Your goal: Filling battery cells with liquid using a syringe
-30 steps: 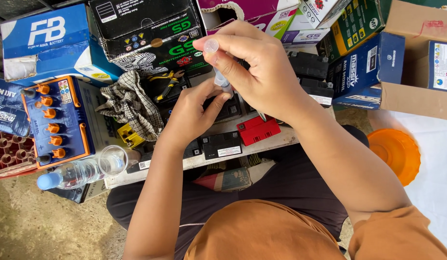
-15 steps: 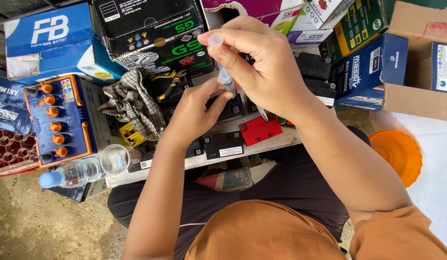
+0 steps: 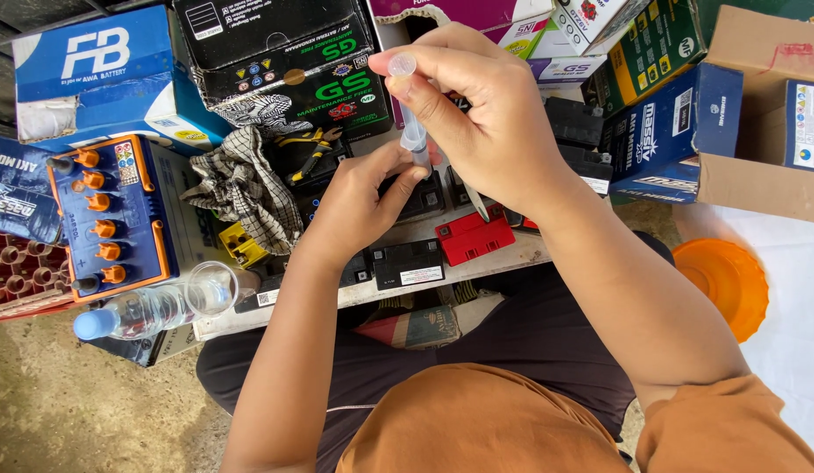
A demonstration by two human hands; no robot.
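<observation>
Two hands meet above the worktop (image 3: 477, 261), over a row of small black batteries (image 3: 409, 263). Right hand (image 3: 486, 114) is clamped on a clear syringe (image 3: 410, 123), thumb on the plunger top, which sits slightly higher and further right than a second ago. Left hand (image 3: 359, 201) pinches the syringe's lower end, as before. Nearby, the blue battery (image 3: 109, 219), checked cloth (image 3: 240, 188) and lying water bottle (image 3: 131, 314) are unchanged.

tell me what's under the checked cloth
The checked cloth drapes over a yellow block that pokes out below it, beside yellow-handled pliers. Whatever else lies beneath is covered.
</observation>
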